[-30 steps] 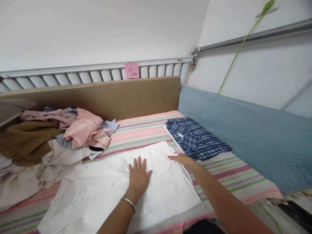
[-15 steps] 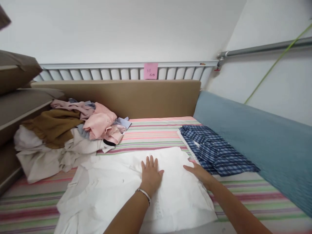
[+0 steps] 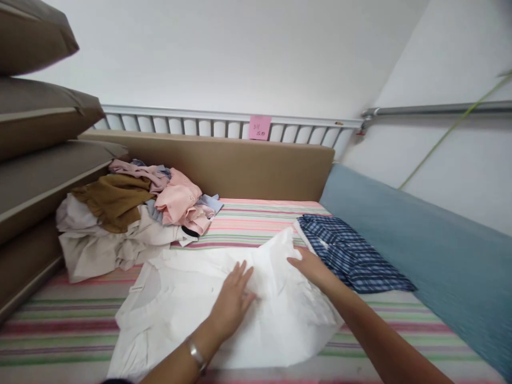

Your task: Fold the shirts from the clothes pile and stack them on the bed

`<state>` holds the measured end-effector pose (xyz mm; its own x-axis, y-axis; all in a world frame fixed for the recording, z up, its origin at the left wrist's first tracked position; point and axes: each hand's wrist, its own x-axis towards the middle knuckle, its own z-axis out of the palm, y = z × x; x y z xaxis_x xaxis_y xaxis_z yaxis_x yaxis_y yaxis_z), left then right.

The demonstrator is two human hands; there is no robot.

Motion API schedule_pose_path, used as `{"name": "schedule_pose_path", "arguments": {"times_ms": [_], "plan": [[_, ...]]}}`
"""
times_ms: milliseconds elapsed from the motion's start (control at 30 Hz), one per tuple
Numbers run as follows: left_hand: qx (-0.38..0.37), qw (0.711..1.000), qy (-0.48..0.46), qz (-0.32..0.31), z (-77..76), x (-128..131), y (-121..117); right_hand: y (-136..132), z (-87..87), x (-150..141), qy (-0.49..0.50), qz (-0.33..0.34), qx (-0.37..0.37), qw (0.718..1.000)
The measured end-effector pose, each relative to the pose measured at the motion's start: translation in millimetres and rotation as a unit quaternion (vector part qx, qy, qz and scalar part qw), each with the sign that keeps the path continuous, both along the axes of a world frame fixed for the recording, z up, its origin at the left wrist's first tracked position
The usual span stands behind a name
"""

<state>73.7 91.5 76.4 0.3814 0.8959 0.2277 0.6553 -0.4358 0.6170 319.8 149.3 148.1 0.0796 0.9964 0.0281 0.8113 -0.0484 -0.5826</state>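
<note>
A white shirt (image 3: 180, 298) lies spread on a striped sheet, its collar end toward the left. My left hand (image 3: 234, 301), with a silver bracelet at the wrist, rests on the middle of the shirt, fingers stretched out. My right hand (image 3: 310, 266) grips the shirt's right edge between thumb and fingers and holds it raised off the sheet. Folds and a see-through patch show beneath the lifted part. Just beyond my right hand lies a folded blue plaid garment (image 3: 352, 253) with white cloth under it.
At the left is a heap of clothes, with a brown garment (image 3: 116, 200), a pink one (image 3: 180, 197) and a cream one (image 3: 108, 250). Brown cushions (image 3: 40, 117) are stacked beside it. A brown board (image 3: 224, 165) and a blue padded side (image 3: 400, 224) border the striped sheet (image 3: 60, 333).
My right hand has lifted the shirt's right edge and drawn it a little left. My left hand still lies on the shirt, now turned more to the side. The camera view has shifted left.
</note>
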Motion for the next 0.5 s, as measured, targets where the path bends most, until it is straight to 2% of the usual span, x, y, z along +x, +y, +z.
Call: {"name": "schedule_pose_path", "arguments": {"times_ms": [100,200,267,333,433,500], "plan": [[0.054,0.996,-0.043,0.055,-4.6,-70,-29,-1,20.0,-47,-0.122,0.045,-0.046,0.99],[0.089,0.983,-0.067,0.143,-21.9,-137,-56,-5,21.1,-105,-0.192,0.051,-0.071,0.978],[0.098,0.97,-0.09,0.204,-36.6,-172,-73,-10,7.6,-145,-0.21,0.052,-0.088,0.972],[0.084,0.953,-0.123,0.264,-49.7,-195,-86,-15,-14.0,-179,-0.228,0.059,-0.109,0.966],[0.052,0.935,-0.168,0.309,-60.4,-207,-95,-21,-45.8,-209,-0.252,0.059,-0.134,0.957],[0.044,0.935,-0.182,0.301,-61.2,-207,-94,-23,-56.7,-215,-0.266,0.06,-0.135,0.953]]}}
